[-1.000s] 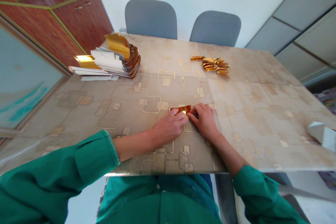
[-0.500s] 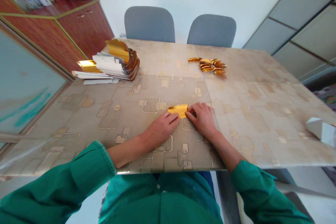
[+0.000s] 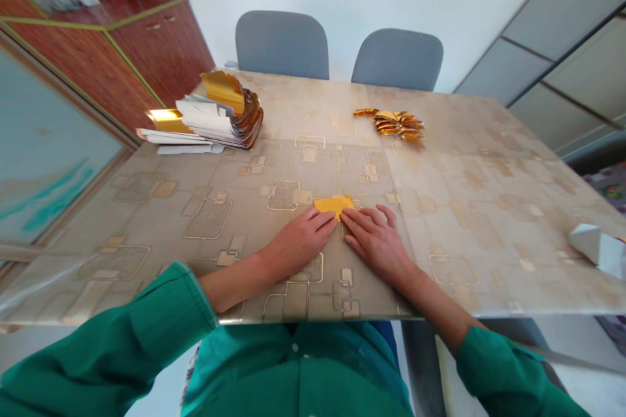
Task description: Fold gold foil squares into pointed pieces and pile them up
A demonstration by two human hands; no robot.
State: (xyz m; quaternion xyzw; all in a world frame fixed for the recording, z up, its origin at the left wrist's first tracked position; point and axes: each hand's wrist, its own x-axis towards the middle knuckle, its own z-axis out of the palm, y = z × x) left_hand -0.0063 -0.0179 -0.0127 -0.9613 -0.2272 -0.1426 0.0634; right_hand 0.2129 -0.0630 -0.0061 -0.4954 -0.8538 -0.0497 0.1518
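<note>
There were two hands on the table, one left hand [image 3: 300,241] and one right hand [image 3: 376,241], with one gold foil piece [image 3: 333,205] between them. The one table [image 3: 489,241] held one stack of papers [image 3: 210,118], one pile of gold folds [image 3: 394,124] and one white object [image 3: 593,247]. Two chairs [image 3: 282,45] [image 3: 397,58] stood beyond it.

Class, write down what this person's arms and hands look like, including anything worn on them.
The left hand and right hand are bare, with no gloves. Each arm is covered by a long green shirt sleeve, the left sleeve and the right sleeve; the left one ends in a cuff with a stitched edge.
</note>
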